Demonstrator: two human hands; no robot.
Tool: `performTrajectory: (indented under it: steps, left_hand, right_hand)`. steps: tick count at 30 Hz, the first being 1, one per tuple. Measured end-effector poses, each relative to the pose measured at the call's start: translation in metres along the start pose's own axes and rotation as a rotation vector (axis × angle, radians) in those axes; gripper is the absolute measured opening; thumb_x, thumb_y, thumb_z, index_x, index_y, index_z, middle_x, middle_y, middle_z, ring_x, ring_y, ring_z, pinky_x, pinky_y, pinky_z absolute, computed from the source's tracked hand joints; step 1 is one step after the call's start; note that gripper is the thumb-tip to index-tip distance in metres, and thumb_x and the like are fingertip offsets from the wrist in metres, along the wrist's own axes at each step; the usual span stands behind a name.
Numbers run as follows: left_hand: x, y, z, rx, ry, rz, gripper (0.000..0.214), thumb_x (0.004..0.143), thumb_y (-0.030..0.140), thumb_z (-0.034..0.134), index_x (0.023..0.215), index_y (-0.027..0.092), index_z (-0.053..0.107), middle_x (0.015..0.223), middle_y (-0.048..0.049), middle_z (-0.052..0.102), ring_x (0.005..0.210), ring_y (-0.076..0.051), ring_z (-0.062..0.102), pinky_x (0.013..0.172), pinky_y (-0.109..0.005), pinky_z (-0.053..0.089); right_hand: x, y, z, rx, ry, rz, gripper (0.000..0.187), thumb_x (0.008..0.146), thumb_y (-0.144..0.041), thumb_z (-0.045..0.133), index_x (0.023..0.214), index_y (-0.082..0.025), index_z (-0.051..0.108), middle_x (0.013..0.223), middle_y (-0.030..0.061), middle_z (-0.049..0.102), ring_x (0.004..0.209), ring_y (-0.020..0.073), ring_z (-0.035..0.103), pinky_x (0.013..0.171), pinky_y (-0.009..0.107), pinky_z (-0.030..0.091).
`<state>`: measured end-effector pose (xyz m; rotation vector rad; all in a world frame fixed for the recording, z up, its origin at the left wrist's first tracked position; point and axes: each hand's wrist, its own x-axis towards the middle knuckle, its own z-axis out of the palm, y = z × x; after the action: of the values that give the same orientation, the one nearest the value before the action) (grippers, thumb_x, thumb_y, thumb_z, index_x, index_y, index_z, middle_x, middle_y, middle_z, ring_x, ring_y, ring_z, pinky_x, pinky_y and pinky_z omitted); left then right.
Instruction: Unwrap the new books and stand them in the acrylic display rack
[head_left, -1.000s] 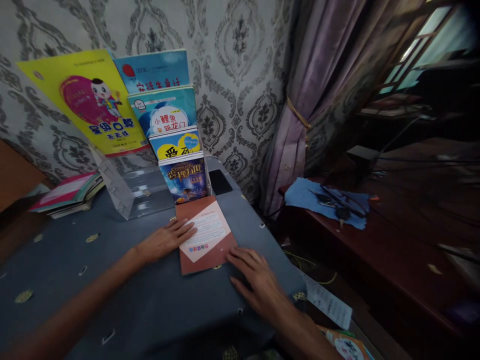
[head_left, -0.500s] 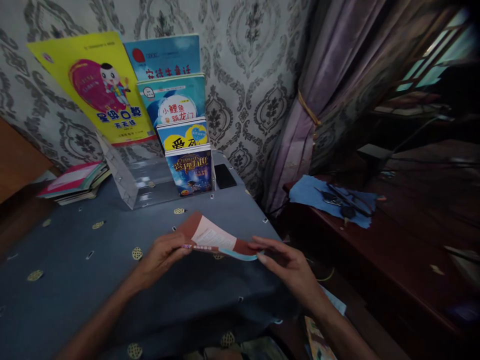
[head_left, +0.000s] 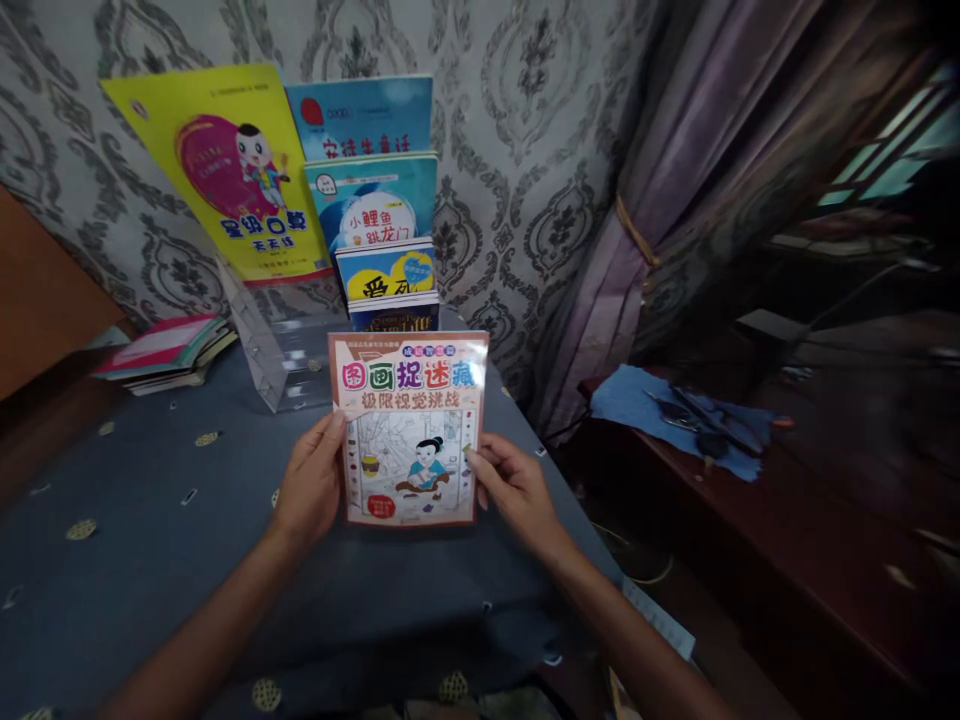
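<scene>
left hand point(head_left: 309, 484) and right hand point(head_left: 517, 492) pinch opposite edges of the picture book point(head_left: 411, 445), long axis toward twelve; clear rack point(head_left: 252, 345) lies at eleven, nearer the left.

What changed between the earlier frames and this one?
The picture book, lying flat with its other side up a second ago, has been lifted and turned, its illustrated cover now facing the camera. The left hand and right hand, then touching it, now grip its side edges. The clear bookstand, yellow book and blue cloth stayed put.
</scene>
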<state>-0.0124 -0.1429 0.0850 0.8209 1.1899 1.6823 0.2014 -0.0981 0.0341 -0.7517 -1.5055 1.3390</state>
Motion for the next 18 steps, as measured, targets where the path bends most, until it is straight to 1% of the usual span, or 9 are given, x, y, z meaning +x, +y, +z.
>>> performTrajectory:
  steps: [2,5,7,10,12,14,16,18]
  left_hand:
    - [0.006,-0.012,-0.009,-0.021,0.026,-0.062,0.052,0.073,0.049,0.078,0.113,0.020,0.061,0.096,-0.0052,0.076,0.089,-0.023,0.073,0.083,-0.036,0.058]
    - [0.015,-0.030,-0.026,0.022,0.006,-0.188,0.064,0.069,0.037,0.079,0.125,0.025,0.050,0.090,-0.0002,0.075,0.079,-0.020,0.073,0.071,-0.032,0.059]
    - [0.022,-0.041,-0.036,0.083,-0.030,-0.259,0.067,0.067,0.032,0.078,0.126,0.024,0.047,0.082,0.0020,0.072,0.072,-0.018,0.071,0.063,-0.028,0.057]
    - [0.035,-0.051,-0.048,0.231,-0.098,-0.329,0.063,0.068,0.031,0.075,0.122,0.022,0.046,0.076,0.0043,0.068,0.065,-0.016,0.069,0.056,-0.024,0.054]
    - [0.045,-0.054,-0.054,0.354,-0.168,-0.336,0.061,0.070,0.034,0.073,0.123,0.022,0.045,0.075,0.0049,0.067,0.063,-0.016,0.068,0.051,-0.023,0.053]
    - [0.054,-0.054,-0.057,0.494,-0.260,-0.313,0.059,0.075,0.038,0.069,0.125,0.021,0.043,0.068,0.0062,0.065,0.053,-0.014,0.065,0.044,-0.020,0.048]
    - [0.061,-0.052,-0.059,0.648,-0.339,-0.278,0.056,0.080,0.040,0.063,0.127,0.019,0.043,0.059,0.0083,0.059,0.042,-0.012,0.057,0.037,-0.018,0.041]
    - [0.064,-0.049,-0.058,0.788,-0.387,-0.231,0.053,0.085,0.039,0.056,0.130,0.016,0.043,0.055,0.0085,0.057,0.036,-0.011,0.052,0.034,-0.018,0.037]
  right_hand:
    - [0.002,0.004,-0.001,-0.007,-0.052,0.062,0.042,0.088,-0.061,0.063,0.090,-0.019,0.065,0.060,-0.0049,0.055,0.043,0.0074,0.042,0.040,0.020,0.038]
    - [0.003,0.017,-0.002,-0.026,-0.106,0.184,0.044,0.086,-0.063,0.062,0.083,-0.019,0.061,0.057,-0.0062,0.053,0.040,0.0069,0.041,0.038,0.020,0.035]
    - [0.005,0.027,-0.003,-0.043,-0.111,0.260,0.046,0.082,-0.065,0.063,0.078,-0.020,0.057,0.054,-0.0073,0.050,0.039,0.0067,0.040,0.035,0.020,0.033]
    - [0.012,0.040,-0.006,-0.067,-0.116,0.354,0.046,0.077,-0.064,0.066,0.072,-0.020,0.053,0.052,-0.0084,0.049,0.037,0.0062,0.040,0.033,0.019,0.031]
    - [0.020,0.044,-0.009,-0.079,-0.135,0.392,0.045,0.075,-0.063,0.067,0.071,-0.020,0.052,0.051,-0.0082,0.050,0.037,0.0063,0.042,0.033,0.019,0.032]
    - [0.028,0.047,-0.012,-0.083,-0.148,0.419,0.044,0.073,-0.061,0.067,0.072,-0.020,0.052,0.050,-0.0081,0.052,0.036,0.0066,0.043,0.032,0.018,0.034]
    - [0.036,0.049,-0.014,-0.088,-0.139,0.437,0.040,0.073,-0.056,0.068,0.077,-0.020,0.052,0.049,-0.0085,0.053,0.035,0.0067,0.044,0.032,0.018,0.034]
    - [0.044,0.050,-0.016,-0.113,-0.113,0.453,0.036,0.074,-0.048,0.069,0.087,-0.020,0.052,0.049,-0.0097,0.055,0.033,0.0070,0.044,0.031,0.018,0.033]
